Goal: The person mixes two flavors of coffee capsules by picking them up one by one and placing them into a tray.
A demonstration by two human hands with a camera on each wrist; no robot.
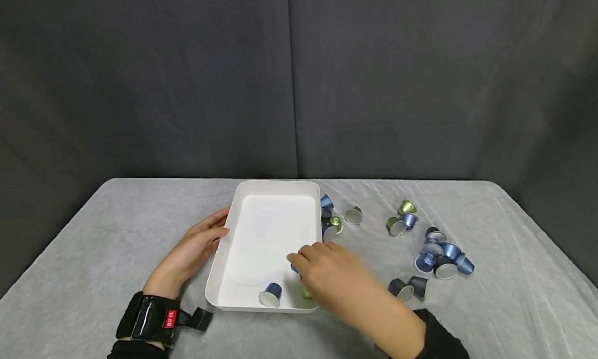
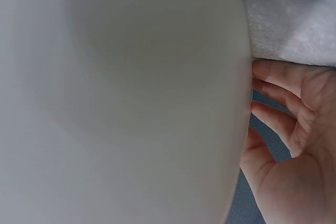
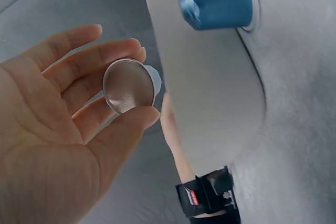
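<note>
White plastic tray [image 1: 243, 195] is steadied on its left wall by the left hand [image 1: 198, 247], fingers straight and flat. A capsule [image 3: 128, 86] is pinched between thumb and fingertips of the right hand [image 1: 327, 276] over the tray's near right corner. Judged light, thin-walled aluminium, slippery and dentable; best gripped by the rim. One blue capsule [image 1: 271, 294] lies inside the tray; loose capsules [image 1: 441, 258] sit right of it.

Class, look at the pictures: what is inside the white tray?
One blue capsule lies inside the white tray. The right hand, pinching a capsule, covers the near right corner; something green peeks out there.
</note>
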